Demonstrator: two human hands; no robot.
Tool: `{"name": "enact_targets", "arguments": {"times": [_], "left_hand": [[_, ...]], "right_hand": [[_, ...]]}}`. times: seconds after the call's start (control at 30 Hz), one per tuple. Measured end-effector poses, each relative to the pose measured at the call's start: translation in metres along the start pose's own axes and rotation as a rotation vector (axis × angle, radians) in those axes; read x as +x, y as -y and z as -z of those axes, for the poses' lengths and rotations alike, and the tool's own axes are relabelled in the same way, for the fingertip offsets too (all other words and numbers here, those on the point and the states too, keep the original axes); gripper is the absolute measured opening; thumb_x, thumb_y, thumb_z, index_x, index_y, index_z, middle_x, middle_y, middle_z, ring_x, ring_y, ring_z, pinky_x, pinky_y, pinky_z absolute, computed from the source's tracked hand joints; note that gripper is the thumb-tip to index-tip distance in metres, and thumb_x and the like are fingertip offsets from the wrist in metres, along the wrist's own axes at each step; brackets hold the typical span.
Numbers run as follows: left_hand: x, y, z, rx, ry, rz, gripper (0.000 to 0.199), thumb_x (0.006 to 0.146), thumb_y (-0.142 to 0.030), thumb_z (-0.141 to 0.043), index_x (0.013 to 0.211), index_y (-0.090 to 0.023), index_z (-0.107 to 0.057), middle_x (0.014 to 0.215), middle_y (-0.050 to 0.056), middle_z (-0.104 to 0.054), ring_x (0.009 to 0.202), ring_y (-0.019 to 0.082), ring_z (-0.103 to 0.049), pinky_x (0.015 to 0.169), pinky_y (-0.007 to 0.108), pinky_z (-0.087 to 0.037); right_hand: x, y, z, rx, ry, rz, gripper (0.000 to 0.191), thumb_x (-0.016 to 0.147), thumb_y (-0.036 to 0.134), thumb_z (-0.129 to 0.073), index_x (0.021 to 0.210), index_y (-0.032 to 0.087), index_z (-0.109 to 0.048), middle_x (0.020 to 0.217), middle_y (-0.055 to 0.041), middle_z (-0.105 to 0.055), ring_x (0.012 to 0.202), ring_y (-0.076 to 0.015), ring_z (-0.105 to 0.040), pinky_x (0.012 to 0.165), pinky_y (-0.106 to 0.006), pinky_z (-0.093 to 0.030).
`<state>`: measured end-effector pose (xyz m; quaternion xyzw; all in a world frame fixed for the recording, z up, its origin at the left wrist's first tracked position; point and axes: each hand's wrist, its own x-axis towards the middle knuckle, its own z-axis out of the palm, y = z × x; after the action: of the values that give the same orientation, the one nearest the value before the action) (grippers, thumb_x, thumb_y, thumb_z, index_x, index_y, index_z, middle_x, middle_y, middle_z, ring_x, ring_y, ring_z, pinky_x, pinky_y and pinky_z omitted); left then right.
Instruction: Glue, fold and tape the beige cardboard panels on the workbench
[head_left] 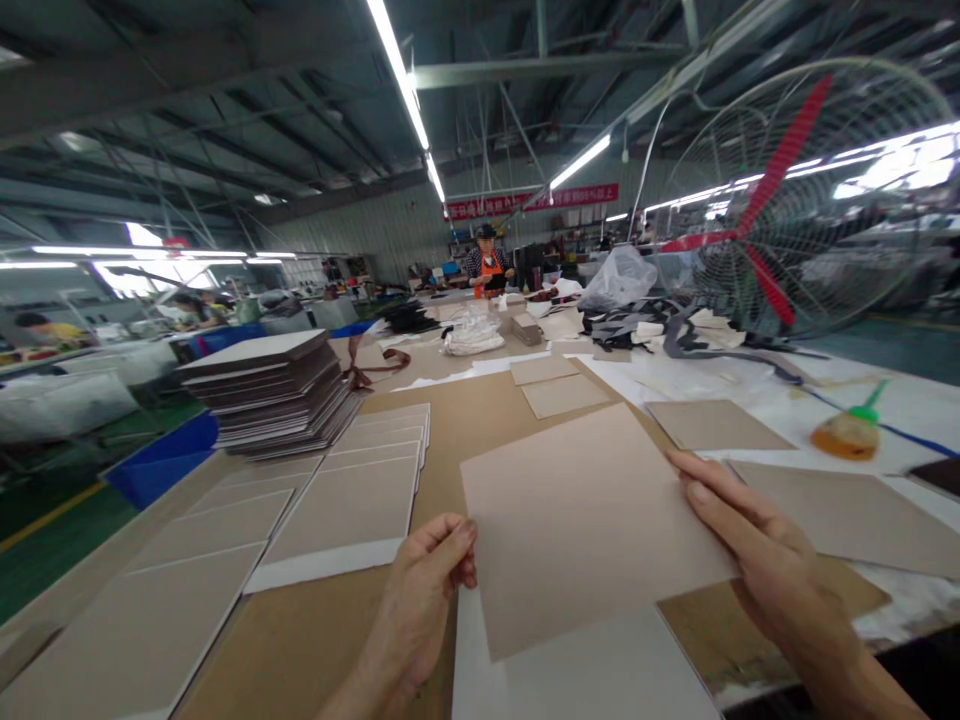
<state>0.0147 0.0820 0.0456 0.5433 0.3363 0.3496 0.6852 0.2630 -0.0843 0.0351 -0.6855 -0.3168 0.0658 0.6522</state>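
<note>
A flat beige board (592, 520) is held tilted above the table, over a whitish sheet (585, 670). My right hand (765, 540) grips its right edge, thumb on the upper face and some fingers hidden behind. At the left edge of the board is my left hand (431, 575), its fingers curled and the thumb pressed against them. Whether they pinch the edge or hold something small is hidden. To the left, overlapping beige boards (345, 495) with pale borders lie in a row, and another row of boards (165, 620) lies nearer the table's left side.
A tall stack of boards (270, 390) stands at the left rear, beside a blue bin (165, 460). More boards (847, 505) lie on the right, near a bottle of amber liquid (847, 432). A large fan (795, 200) stands behind. A person (487, 265) is at the far end.
</note>
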Motion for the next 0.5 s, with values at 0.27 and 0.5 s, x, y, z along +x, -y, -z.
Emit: {"name": "enact_targets", "arguments": {"times": [0.27, 0.5], "left_hand": [[-0.009, 0.021, 0.009, 0.208, -0.096, -0.042, 0.031, 0.078, -0.044, -0.068, 0.067, -0.017, -0.058, 0.060, -0.004, -0.053, 0.059, 0.010, -0.047, 0.057, 0.020, -0.039], [-0.033, 0.032, 0.022, 0.379, -0.160, 0.055, 0.050, 0.076, -0.050, -0.068, 0.114, -0.018, -0.067, 0.064, -0.005, -0.055, 0.063, 0.012, -0.053, 0.062, 0.022, -0.042]], "right_hand": [[-0.019, -0.025, 0.004, -0.070, 0.108, -0.114, 0.050, 0.076, 0.051, -0.067, 0.120, 0.027, -0.070, 0.104, -0.0049, -0.073, 0.089, -0.0210, -0.069, 0.072, -0.022, -0.055], [-0.056, -0.054, 0.017, -0.159, 0.296, -0.238, 0.053, 0.079, 0.053, -0.063, 0.126, 0.029, -0.065, 0.111, -0.0026, -0.073, 0.102, -0.0235, -0.068, 0.074, -0.019, -0.056]]}}
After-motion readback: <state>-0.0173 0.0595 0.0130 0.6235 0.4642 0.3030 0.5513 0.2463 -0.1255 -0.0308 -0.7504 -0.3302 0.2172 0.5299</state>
